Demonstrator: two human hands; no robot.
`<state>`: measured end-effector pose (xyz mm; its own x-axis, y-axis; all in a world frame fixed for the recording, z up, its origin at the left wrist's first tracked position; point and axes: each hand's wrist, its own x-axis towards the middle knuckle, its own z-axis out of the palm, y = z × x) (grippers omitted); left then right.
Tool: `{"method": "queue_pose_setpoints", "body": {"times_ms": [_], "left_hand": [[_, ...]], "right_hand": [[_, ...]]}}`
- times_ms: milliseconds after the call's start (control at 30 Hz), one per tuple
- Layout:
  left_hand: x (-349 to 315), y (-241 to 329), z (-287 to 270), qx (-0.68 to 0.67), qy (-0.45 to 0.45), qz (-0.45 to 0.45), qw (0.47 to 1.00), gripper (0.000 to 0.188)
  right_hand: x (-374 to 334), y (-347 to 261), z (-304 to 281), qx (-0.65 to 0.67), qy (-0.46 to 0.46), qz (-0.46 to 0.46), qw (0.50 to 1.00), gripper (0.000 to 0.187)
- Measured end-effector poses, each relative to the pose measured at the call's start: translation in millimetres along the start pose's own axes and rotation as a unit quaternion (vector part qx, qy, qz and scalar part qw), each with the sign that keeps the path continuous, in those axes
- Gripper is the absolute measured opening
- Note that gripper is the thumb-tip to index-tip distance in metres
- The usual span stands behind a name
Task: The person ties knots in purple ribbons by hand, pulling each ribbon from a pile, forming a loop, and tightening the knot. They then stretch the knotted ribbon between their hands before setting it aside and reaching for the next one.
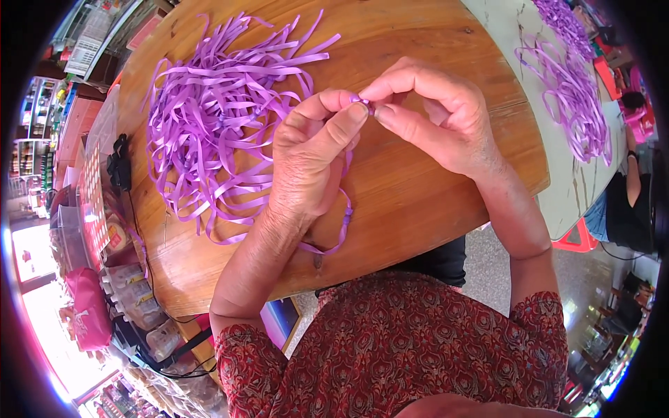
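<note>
Above the wooden table [418, 202], my left hand [313, 139] and my right hand [439, 111] meet fingertip to fingertip. Both pinch a small knotted bit of purple ribbon [361, 102], thumb against forefinger on each side. From my left hand the ribbon hangs behind the palm and loops down to the tabletop, where a darker purple knot [347, 214] shows on it. A large tangled heap of purple ribbons [209, 125] lies to the left, partly behind my left hand. Fine detail of the pinched knot is hidden by my fingertips.
More purple ribbons [575, 104] lie on a white marbled table [498, 21] at the right. Another person's arm [633, 177] is beside that table. A black cable [120, 164], clear plastic boxes [136, 292] and a pink bag [89, 310] crowd the left edge.
</note>
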<state>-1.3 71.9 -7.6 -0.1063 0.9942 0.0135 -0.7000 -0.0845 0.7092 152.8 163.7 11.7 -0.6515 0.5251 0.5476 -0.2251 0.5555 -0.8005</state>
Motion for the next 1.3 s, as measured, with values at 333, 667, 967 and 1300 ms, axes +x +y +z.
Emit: {"method": "queue_pose_setpoints", "body": {"times_ms": [333,667,967,1300], "left_hand": [[-2.8,0.2,5.1,0.046,0.008,-0.002,0.999,0.017],[-2.9,-1.2,14.2,0.164,0.054,0.051,0.984,0.014],[-5.6,-1.2,19.4,0.166,0.103,0.034,0.98,0.012],[-3.8,4.2,9.8,0.091,0.053,0.028,0.994,0.013]], "right_hand": [[-2.1,-10.0,-1.9,0.054,0.022,0.159,0.986,0.007],[-2.4,-5.8,-1.7,0.101,0.024,0.178,0.978,0.004],[-3.9,-5.0,-1.6,0.086,0.067,0.215,0.971,0.004],[-0.4,-6.4,-4.8,0.1,0.061,0.138,0.983,0.015]]}}
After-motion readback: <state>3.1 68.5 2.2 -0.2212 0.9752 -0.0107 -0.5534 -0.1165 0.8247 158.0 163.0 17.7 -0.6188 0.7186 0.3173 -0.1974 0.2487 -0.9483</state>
